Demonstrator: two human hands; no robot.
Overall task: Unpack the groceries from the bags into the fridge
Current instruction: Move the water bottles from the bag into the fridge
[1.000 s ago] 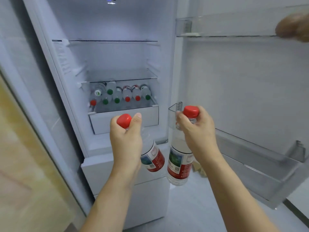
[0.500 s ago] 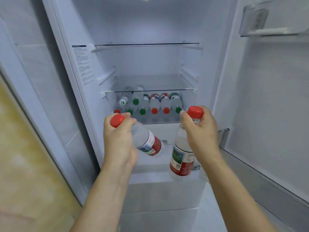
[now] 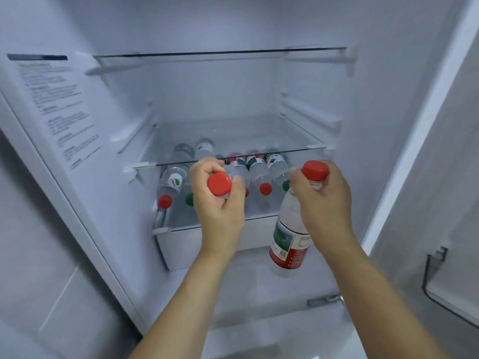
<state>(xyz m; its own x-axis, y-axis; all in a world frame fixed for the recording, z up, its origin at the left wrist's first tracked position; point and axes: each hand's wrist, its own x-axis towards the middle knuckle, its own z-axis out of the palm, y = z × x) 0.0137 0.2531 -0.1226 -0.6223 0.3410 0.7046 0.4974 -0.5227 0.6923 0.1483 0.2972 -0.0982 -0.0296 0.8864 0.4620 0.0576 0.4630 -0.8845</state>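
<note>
You have closed in on the open white fridge (image 3: 259, 104); its clear drawer (image 3: 207, 244) of lying plastic water bottles (image 3: 259, 174) now sits at twelve o'clock. Your right hand (image 3: 324, 200) grips an upright red-capped, red-labelled water bottle (image 3: 287, 242) by its neck; your left hand (image 3: 217, 203) grips another red-capped bottle (image 3: 219, 184), levelled toward the drawer, likely for stowing. No label writing is readable.

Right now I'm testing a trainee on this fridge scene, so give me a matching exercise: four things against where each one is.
Things:
1. left hand
2. right hand
3. upper glass shelf
4. green-capped bottle

Places:
A. lying in the crisper drawer
B. bare, above the rest
C. gripping a bottle pointed into the fridge
D. holding an upright bottle by its neck

Pairs: 1-C, 2-D, 3-B, 4-A
</note>
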